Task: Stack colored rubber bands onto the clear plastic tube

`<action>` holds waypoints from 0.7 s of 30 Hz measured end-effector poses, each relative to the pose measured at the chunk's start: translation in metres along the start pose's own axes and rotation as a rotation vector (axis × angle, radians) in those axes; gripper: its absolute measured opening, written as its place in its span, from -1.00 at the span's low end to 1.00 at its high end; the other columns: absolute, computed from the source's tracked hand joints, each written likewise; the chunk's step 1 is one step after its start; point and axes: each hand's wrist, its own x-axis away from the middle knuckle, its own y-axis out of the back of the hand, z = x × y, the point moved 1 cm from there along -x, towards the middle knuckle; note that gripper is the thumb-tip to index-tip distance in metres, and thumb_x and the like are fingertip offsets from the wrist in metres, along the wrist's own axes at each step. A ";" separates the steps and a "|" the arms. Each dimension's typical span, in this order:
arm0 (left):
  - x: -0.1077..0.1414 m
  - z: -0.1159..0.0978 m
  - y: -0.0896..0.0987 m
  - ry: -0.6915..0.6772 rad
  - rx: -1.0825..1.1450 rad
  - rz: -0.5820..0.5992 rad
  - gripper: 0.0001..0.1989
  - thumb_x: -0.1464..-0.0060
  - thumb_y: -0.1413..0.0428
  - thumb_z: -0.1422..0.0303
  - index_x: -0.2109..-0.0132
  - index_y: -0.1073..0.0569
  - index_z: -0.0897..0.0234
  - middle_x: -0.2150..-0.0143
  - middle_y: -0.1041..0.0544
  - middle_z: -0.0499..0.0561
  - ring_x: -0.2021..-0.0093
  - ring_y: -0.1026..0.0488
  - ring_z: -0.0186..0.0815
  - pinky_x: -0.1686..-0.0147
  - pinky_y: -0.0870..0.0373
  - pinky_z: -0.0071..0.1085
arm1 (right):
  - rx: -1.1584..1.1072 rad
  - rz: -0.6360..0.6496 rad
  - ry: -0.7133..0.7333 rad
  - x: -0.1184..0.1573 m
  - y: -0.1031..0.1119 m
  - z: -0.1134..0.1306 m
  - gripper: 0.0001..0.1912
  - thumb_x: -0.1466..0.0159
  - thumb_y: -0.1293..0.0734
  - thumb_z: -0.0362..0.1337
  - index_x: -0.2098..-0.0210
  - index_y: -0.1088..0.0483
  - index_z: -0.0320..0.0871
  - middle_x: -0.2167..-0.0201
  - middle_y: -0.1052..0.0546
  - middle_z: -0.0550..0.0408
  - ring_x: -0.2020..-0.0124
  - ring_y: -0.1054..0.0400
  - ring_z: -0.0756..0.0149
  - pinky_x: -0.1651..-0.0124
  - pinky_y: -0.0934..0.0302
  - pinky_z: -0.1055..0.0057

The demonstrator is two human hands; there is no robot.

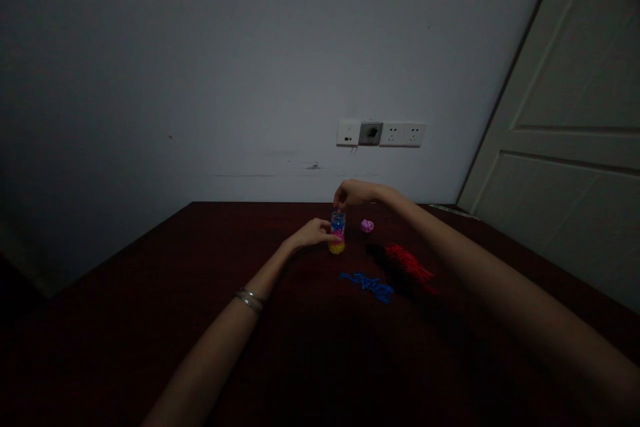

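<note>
A small clear jar [337,233] stands upright on the dark table, filled in layers of yellow, pink and blue bits. My left hand [314,233] grips its side from the left, thumb in front. Over the jar's mouth is my right hand [349,193], its fingers pinched together and pointing down; what they hold, if anything, is too small to make out. To the right of the jar lies a pink cap with a loop [367,225]. Nearer to me is a loose pile of blue pieces [370,285], and right of it a heap of thin red pieces [407,263].
The dark reddish table [200,267] meets a pale wall [250,80] at its back edge. Switches and sockets [381,134] are set in that wall. At the right stands a panelled door [565,113]. The room is dim.
</note>
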 end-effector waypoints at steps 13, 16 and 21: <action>0.016 -0.021 0.055 0.124 -0.168 0.208 -0.56 0.26 -0.19 0.13 0.24 -0.50 0.35 0.40 -0.46 0.01 0.46 -0.28 -0.43 0.48 -0.13 -0.52 | -0.159 -0.200 0.043 0.030 -0.005 -0.017 -0.78 -0.01 -0.25 -0.33 0.40 -0.47 -0.29 0.49 -0.50 0.03 0.49 -0.30 0.41 0.40 -0.15 0.48; 0.026 -0.030 0.065 0.204 -0.223 0.403 -0.63 0.24 -0.18 0.12 0.31 -0.53 0.31 0.54 -0.43 -0.04 0.56 -0.23 -0.46 0.53 -0.09 -0.51 | -0.228 -0.243 0.025 0.047 -0.023 -0.031 -0.77 -0.03 -0.24 -0.30 0.39 -0.46 -0.29 0.46 -0.50 0.01 0.47 -0.31 0.40 0.37 -0.16 0.46; 0.031 -0.025 0.025 0.257 -0.285 0.544 -0.70 0.26 -0.21 0.20 0.33 -0.53 0.29 0.69 -0.35 -0.11 0.63 -0.23 -0.46 0.55 -0.09 -0.51 | -0.272 -0.227 -0.061 0.068 -0.064 -0.055 -0.79 -0.01 -0.23 -0.31 0.43 -0.46 -0.25 0.49 -0.49 0.04 0.47 -0.32 0.36 0.39 -0.16 0.44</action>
